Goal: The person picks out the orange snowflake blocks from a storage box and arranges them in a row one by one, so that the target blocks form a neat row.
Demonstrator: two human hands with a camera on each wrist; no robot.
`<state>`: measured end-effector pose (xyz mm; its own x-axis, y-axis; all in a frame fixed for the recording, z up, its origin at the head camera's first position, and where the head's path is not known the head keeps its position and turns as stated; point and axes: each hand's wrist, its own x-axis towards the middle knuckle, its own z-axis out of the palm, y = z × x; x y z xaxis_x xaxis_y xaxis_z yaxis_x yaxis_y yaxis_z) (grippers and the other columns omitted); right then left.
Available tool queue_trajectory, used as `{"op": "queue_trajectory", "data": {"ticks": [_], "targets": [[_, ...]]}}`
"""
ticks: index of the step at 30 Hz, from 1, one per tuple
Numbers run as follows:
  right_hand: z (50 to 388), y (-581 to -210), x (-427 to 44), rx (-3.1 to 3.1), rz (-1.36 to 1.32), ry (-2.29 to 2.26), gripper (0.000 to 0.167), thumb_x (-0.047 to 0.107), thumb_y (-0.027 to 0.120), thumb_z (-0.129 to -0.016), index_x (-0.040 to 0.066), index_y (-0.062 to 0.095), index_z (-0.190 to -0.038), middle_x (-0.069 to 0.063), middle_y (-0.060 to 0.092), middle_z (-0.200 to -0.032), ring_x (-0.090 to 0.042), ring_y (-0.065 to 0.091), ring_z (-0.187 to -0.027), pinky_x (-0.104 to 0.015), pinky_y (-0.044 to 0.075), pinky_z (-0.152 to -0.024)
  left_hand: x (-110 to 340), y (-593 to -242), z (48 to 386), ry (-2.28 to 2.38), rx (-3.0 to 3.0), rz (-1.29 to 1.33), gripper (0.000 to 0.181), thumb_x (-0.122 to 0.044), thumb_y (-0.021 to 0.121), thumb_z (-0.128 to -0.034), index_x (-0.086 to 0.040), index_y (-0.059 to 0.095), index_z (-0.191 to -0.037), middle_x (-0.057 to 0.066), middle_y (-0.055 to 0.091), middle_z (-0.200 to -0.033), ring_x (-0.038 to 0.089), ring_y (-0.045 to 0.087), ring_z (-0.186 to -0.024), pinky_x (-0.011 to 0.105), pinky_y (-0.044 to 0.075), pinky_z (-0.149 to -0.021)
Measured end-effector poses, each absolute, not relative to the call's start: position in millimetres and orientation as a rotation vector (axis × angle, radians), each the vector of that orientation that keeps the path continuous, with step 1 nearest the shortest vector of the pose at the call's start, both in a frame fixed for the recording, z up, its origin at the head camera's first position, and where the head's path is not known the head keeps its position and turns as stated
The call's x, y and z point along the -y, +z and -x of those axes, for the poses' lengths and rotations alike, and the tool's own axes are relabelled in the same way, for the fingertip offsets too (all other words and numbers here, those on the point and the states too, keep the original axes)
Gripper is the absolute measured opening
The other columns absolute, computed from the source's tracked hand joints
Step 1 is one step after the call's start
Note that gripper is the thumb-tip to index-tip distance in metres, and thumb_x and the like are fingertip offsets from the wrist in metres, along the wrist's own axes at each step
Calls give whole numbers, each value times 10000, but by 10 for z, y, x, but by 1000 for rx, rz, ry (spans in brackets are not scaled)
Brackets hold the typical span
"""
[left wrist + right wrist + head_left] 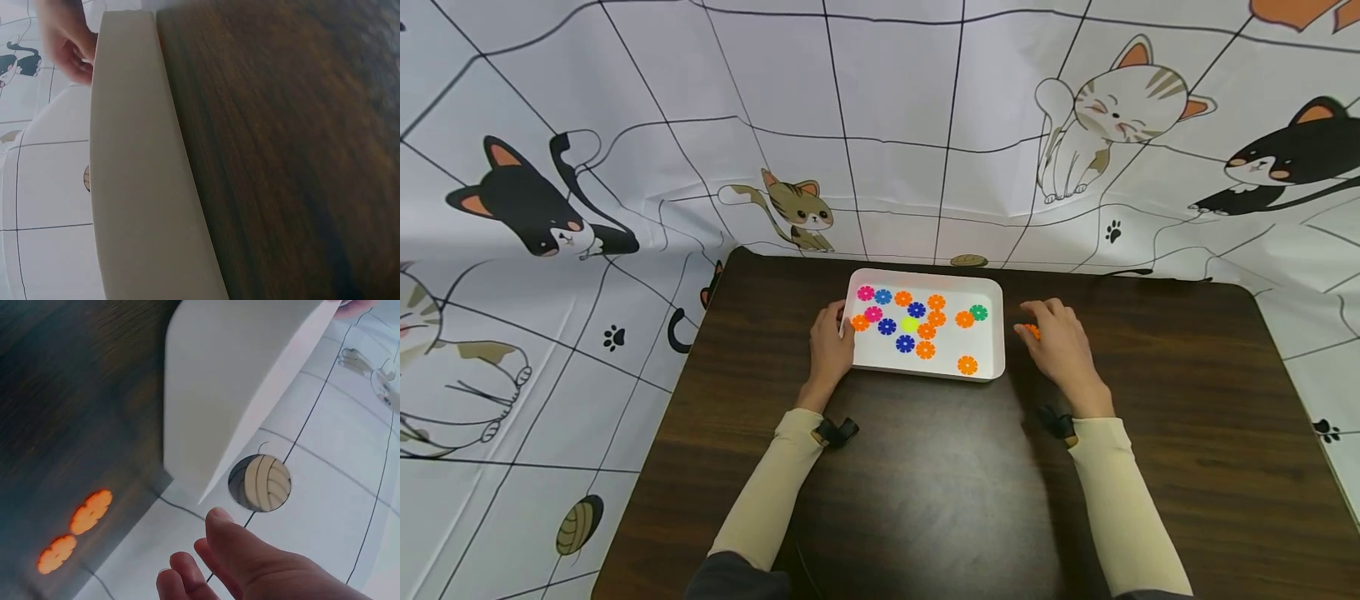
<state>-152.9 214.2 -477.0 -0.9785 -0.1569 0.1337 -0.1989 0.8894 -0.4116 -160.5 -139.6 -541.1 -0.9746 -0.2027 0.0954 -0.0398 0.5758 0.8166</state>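
Observation:
A white tray lies on the table with several small notched plastic discs on it. Most discs are orange; others are dark blue, pink, green and yellow. My left hand holds the tray's left edge, thumb at the rim. To the right of the tray hovers my right hand, its fingers loosely bent with nothing between them. Two orange discs lie on the table close to it, partly hidden by the hand in the head view. The left wrist view shows the tray's outer wall.
A dark wood-grain table bears the tray near its far edge. Behind it and to the left hangs a white sheet printed with cats and grid lines. Black straps circle both wrists over cream sleeves.

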Motion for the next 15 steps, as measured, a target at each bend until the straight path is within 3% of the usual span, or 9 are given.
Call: {"op": "queue_trajectory", "data": {"ticks": [15], "targets": [[1611,-4717,-1668,3051,-438,729,408,163,660,-990,-13,581,-1350,-219,568,-1246,-359,536,-1048,-486,518,-886,1390,-5410,1607,-1402,2629,-231,377,-100,545,-1027,3,551,-1390,220,607,-1268,356,597,-1101,475,532,-1032]]}}
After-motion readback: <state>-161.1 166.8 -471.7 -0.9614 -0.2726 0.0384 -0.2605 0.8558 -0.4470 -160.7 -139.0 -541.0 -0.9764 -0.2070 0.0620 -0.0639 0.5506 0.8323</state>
